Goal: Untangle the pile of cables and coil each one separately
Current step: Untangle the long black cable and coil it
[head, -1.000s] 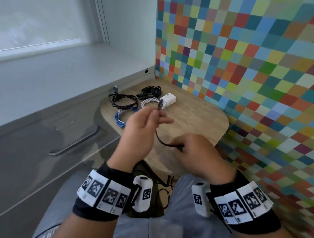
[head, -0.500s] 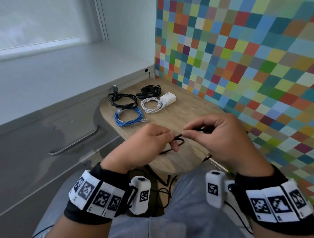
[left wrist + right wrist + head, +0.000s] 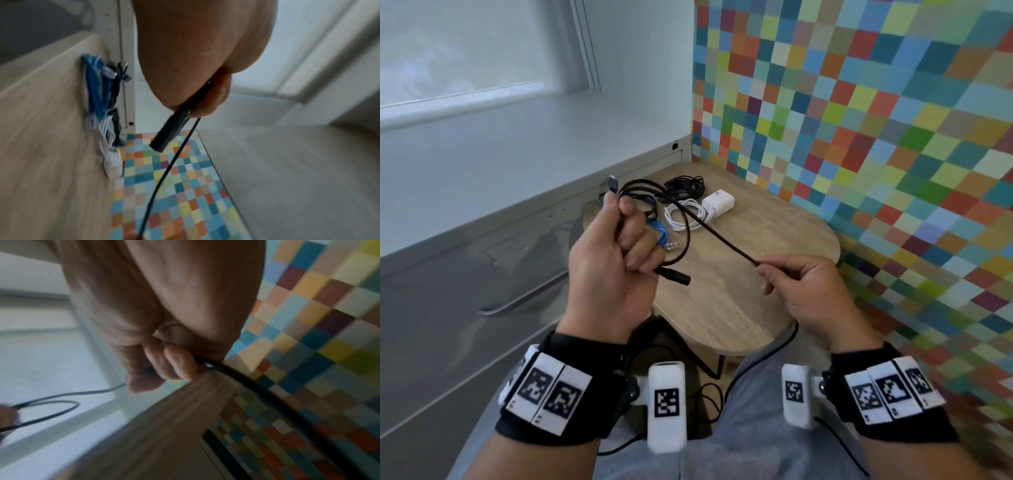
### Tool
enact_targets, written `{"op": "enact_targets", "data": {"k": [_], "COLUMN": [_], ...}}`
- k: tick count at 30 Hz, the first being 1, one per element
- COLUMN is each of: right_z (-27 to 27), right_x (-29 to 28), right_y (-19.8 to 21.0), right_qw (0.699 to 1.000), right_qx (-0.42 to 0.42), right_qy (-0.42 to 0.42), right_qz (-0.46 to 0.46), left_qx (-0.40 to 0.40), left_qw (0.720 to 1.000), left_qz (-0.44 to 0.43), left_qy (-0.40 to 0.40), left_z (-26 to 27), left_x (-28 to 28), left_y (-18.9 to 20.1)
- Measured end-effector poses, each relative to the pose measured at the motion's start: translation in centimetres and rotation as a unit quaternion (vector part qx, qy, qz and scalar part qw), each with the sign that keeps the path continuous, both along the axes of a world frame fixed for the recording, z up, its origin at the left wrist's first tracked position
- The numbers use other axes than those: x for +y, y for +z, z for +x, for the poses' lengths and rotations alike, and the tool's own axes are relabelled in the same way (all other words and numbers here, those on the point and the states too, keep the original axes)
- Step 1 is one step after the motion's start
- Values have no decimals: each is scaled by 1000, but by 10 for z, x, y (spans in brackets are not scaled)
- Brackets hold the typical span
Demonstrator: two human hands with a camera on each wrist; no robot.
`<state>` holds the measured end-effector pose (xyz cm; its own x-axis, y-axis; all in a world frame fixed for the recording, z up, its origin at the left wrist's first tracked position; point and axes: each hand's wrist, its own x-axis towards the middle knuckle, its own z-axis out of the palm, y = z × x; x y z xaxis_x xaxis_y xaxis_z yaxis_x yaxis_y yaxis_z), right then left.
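A thin black cable (image 3: 717,233) runs between both hands above the wooden table (image 3: 739,308). My left hand (image 3: 616,246) grips a loop of it, and the cable's black plug (image 3: 673,275) sticks out of the fist, also seen as the black plug (image 3: 170,131) in the left wrist view. My right hand (image 3: 798,284) pinches the cable (image 3: 226,369) farther along; the rest hangs down past the table edge. At the table's back lie a blue coil (image 3: 662,233), a white coil (image 3: 685,214) with a white charger (image 3: 717,202), and black coils (image 3: 685,185).
A grey cabinet with a metal handle (image 3: 524,298) stands left of the table. A wall of coloured squares (image 3: 859,137) runs along the right. More black cable (image 3: 709,394) lies on the floor between my knees.
My left hand rose and moved back towards the coils with a loop of the black cable. My right hand drew away to the right, pulling the cable straight between the hands.
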<state>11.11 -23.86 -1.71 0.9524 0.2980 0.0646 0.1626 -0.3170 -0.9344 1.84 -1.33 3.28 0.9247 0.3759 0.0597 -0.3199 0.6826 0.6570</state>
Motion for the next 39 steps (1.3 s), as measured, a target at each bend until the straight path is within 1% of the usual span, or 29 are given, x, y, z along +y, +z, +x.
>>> {"op": "enact_targets", "data": {"k": [1, 2, 3, 5, 7, 9, 10, 11, 12, 14, 17, 18, 20, 21, 22, 23, 24, 26, 27, 28, 29, 31, 33, 34, 35, 36, 37, 38, 39], "right_z": [-3, -7, -11, -18, -28, -33, -35, -37, -38, -38, -39, -39, -36, -34, -31, -28, -24, -16, -12, -7, -2, 6, 10, 10, 7, 3, -3, -9, -16], "right_x": [3, 7, 12, 24, 34, 41, 42, 42, 41, 39, 36, 34, 26, 20, 14, 8, 2, -7, -10, -13, -14, -15, -15, -14, -12, -8, -2, 4, 11], "right_y": [1, 4, 8, 15, 22, 26, 28, 31, 33, 37, 40, 41, 46, 50, 53, 57, 60, 63, 62, 59, 54, 41, 26, 20, 16, 14, 13, 14, 16], "right_qw": [999, 996, 991, 970, 946, 934, 935, 938, 944, 957, 968, 971, 976, 979, 983, 987, 990, 993, 994, 994, 994, 993, 993, 993, 992, 990, 985, 977, 966], "right_qx": [-20, -41, -62, -106, -140, -179, -196, -209, -215, -202, -172, -158, -128, -113, -102, -95, -94, -99, -101, -103, -106, -107, -96, -92, -90, -93, -105, -122, -137], "right_qy": [7, 18, 31, 64, 110, 149, 157, 158, 153, 143, 136, 135, 133, 130, 122, 107, 90, 57, 40, 22, 2, -39, -71, -75, -70, -57, -37, -10, 19], "right_qz": [-34, -73, -117, -208, -271, -270, -251, -226, -199, -149, -118, -116, -113, -105, -91, -72, -53, -14, 3, 16, 23, 22, 4, -19, -49, -87, -130, -175, -217], "left_qx": [15, 34, 52, 71, 74, 60, 49, 43, 43, 48, 79, 94, 114, 122, 129, 137, 143, 140, 128, 110, 86, 42, 25, 27, 36, 49, 65, 83, 101], "left_qw": [998, 986, 961, 893, 812, 715, 679, 660, 656, 662, 687, 686, 671, 676, 698, 733, 778, 872, 908, 934, 952, 978, 992, 996, 997, 996, 989, 973, 945], "left_qz": [55, 144, 247, 425, 565, 686, 723, 741, 746, 743, 722, 722, 730, 721, 694, 648, 585, 422, 341, 273, 220, 134, 66, 47, 48, 74, 130, 210, 304], "left_qy": [39, 78, 109, 131, 127, 121, 121, 117, 110, 88, 24, -2, -55, -87, -122, -155, -180, -204, -206, -203, -194, -156, -103, -76, -49, -20, 11, 38, 58], "left_z": [0, 0, 0, 1, 3, 6, 7, 7, 7, 7, 5, 6, 5, 3, 1, 0, -2, -5, -6, -6, -7, -6, -5, -4, -4, -4, -4, -4, -4], "left_x": [-1, -4, -9, -21, -28, -31, -32, -33, -32, -30, -31, -30, -25, -21, -18, -15, -12, -8, -7, -5, -3, 1, 4, 4, 3, 0, -3, -9, -15], "left_y": [-1, -2, -4, -10, -18, -25, -27, -29, -31, -32, -25, -23, -21, -23, -22, -23, -23, -22, -21, -20, -19, -14, -6, -4, -4, -5, -7, -10, -12]}}
